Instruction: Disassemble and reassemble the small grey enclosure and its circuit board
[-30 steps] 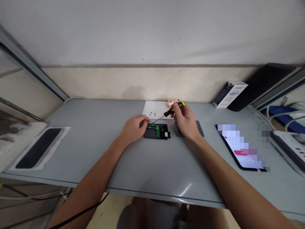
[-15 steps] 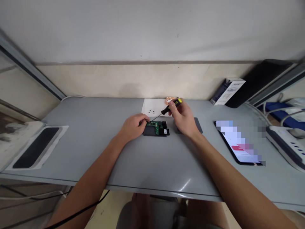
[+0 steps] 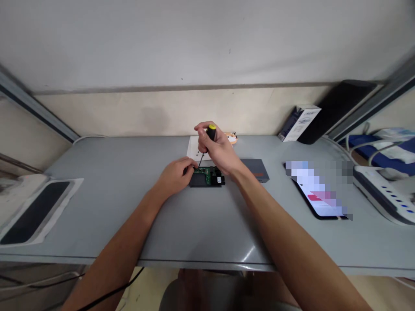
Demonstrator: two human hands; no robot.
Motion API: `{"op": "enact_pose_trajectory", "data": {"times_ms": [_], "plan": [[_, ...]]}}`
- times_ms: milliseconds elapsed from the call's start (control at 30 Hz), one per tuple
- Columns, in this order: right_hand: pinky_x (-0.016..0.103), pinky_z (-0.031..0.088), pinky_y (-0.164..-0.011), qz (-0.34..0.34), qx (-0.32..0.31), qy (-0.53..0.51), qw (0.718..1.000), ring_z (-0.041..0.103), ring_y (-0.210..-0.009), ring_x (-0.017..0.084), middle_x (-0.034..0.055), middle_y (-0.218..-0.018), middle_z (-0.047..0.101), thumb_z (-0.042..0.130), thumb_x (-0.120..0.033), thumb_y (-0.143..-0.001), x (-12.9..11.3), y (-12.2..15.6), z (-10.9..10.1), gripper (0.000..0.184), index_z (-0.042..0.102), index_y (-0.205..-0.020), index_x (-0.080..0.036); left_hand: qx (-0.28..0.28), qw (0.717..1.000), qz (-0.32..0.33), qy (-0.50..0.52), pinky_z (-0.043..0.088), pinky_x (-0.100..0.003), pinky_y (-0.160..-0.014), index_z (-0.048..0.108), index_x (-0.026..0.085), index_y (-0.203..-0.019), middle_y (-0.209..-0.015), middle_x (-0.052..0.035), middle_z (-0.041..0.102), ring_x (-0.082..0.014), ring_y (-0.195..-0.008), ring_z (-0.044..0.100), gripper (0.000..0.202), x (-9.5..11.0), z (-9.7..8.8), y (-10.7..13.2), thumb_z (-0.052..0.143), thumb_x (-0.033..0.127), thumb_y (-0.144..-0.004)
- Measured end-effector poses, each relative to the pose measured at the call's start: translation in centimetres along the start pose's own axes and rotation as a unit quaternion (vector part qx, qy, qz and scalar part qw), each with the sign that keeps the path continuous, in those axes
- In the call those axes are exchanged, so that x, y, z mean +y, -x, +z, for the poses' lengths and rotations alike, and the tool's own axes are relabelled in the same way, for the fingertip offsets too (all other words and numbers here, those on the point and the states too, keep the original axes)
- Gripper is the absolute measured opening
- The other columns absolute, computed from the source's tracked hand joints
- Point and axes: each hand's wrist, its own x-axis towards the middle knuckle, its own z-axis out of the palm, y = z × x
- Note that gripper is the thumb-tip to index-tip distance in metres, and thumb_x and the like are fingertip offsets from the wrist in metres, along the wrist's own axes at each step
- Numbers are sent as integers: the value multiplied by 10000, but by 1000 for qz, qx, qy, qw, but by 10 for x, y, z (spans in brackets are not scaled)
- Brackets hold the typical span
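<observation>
A small black device with a green circuit board (image 3: 207,176) lies open on the grey table (image 3: 201,224). My left hand (image 3: 175,175) rests at its left end with the fingers curled against the board's corner. My right hand (image 3: 218,149) is closed round a black screwdriver with a yellow cap (image 3: 210,131), held nearly upright, its thin shaft pointing down to the board's far left corner. Just right of the device lies a dark grey cover plate (image 3: 256,164).
A white paper with a few small dark screws (image 3: 194,149) and an orange figure (image 3: 231,138) lie behind the device. A phone (image 3: 319,194) lies to the right, a power strip (image 3: 382,196) beyond it, a box (image 3: 298,123) at the back right, a dark pad (image 3: 35,211) far left.
My right hand has swung the screwdriver from a slanted hold on the right to nearly upright over the board's left corner. The view has shifted slightly; my left hand stays at the device.
</observation>
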Motion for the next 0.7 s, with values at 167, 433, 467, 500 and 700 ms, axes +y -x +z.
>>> {"op": "enact_pose_trajectory", "data": {"times_ms": [167, 433, 467, 500, 700], "plan": [[289, 432, -636, 27, 20, -91, 995, 479, -637, 123, -43, -695, 481, 584, -751, -930, 3, 2, -2, 520, 682, -1135, -284, 0, 1000, -9, 9, 535, -337, -832, 720, 208, -947, -972, -42, 772, -206, -865, 695, 278, -1, 2, 0, 443, 185, -935], [273, 462, -612, -1, 114, -45, 992, 523, -580, 101, -87, -631, 501, 820, -723, -740, 3, 6, 0, 592, 447, -819, -270, -1, 1000, -8, 12, 540, -343, -857, 723, 205, -955, -992, -50, 778, -210, -894, 702, 291, -1, 3, 0, 433, 191, -940], [271, 443, -590, -9, 124, -44, 991, 487, -552, 99, -96, -596, 447, 775, -766, -754, 4, 5, 1, 594, 452, -826, -272, -2, 1000, -9, 13, 542, -342, -856, 724, 205, -956, -993, -50, 778, -211, -897, 702, 292, -1, 3, 0, 433, 193, -939], [273, 438, -583, -11, 130, -50, 990, 471, -545, 100, -95, -590, 424, 711, -810, -779, 4, 4, 1, 589, 481, -847, -272, -1, 1000, -9, 13, 544, -342, -855, 725, 207, -957, -994, -50, 778, -212, -900, 702, 294, -1, 2, -1, 432, 194, -938], [286, 528, -732, 29, 117, -74, 990, 622, -741, 120, -22, -822, 607, 772, -737, -777, 0, 6, -5, 532, 574, -918, -264, 2, 1000, 1, 10, 550, -343, -862, 727, 209, -950, -990, -53, 777, -212, -892, 699, 303, -2, 2, -1, 425, 194, -934]]}}
